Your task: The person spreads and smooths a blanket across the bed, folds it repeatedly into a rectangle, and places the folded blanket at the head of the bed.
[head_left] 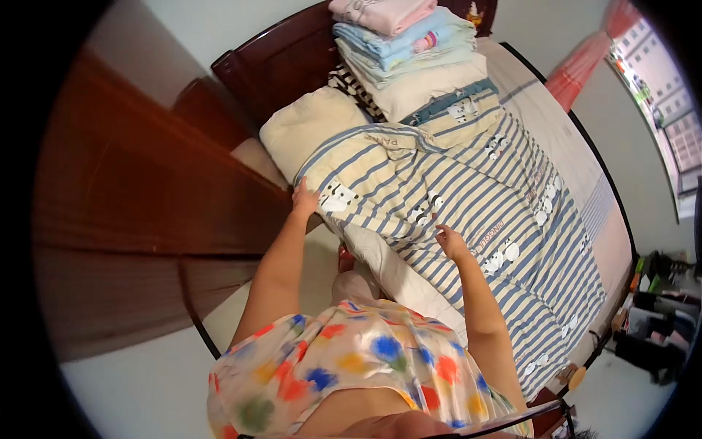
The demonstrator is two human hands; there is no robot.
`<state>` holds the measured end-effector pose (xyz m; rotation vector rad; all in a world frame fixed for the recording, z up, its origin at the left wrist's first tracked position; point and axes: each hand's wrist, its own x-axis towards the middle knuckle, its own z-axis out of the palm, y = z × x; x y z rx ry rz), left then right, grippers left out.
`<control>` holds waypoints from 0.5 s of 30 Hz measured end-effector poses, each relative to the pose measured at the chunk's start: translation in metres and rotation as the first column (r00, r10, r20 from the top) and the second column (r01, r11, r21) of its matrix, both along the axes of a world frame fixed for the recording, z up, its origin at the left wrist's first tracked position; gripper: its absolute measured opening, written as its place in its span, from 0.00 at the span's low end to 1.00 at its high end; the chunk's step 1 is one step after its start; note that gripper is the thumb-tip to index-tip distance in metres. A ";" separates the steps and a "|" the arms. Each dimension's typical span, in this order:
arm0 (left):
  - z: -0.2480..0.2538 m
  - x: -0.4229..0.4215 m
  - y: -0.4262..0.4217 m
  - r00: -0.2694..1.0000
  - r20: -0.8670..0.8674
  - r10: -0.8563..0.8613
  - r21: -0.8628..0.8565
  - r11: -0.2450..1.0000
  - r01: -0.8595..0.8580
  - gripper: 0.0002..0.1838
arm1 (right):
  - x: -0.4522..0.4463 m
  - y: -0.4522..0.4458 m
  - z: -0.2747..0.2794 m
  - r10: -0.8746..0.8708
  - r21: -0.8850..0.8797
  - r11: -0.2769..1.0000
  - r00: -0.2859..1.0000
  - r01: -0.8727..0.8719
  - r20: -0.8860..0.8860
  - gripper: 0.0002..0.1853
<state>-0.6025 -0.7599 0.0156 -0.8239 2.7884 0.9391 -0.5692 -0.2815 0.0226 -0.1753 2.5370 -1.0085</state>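
Left hand [306, 199] partly open, touching striped quilt [395, 172] edge.

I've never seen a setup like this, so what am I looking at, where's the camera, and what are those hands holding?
There is no machine here, just a person using two bare hands. The single picture comes from a camera worn on the head, looking forward and down, so the person's colorful top shows at the bottom.

Ahead is a bed with a dark headboard. A striped quilt with panda pictures is spread over it. Near the headboard are a pale pillow and a stack of folded bedding.

The left hand is at the quilt's near edge, by the pillow. The right hand is over its middle. I can't tell whether either grips the fabric.
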 end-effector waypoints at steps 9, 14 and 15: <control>-0.063 -0.095 -0.048 0.942 0.331 0.046 -0.159 0.987 0.008 0.49 | 0.036 0.010 -0.014 -0.316 0.152 0.943 0.939 0.296 0.134 0.20; -0.087 -0.119 -0.065 0.866 0.499 0.013 -0.020 1.000 -0.003 0.48 | 0.022 -0.030 -0.021 -0.336 0.114 0.941 0.912 0.318 0.236 0.22; -0.107 -0.122 -0.070 0.884 0.462 -0.077 0.098 0.995 0.035 0.44 | 0.014 -0.040 -0.020 -0.336 0.062 0.942 0.911 0.331 0.238 0.22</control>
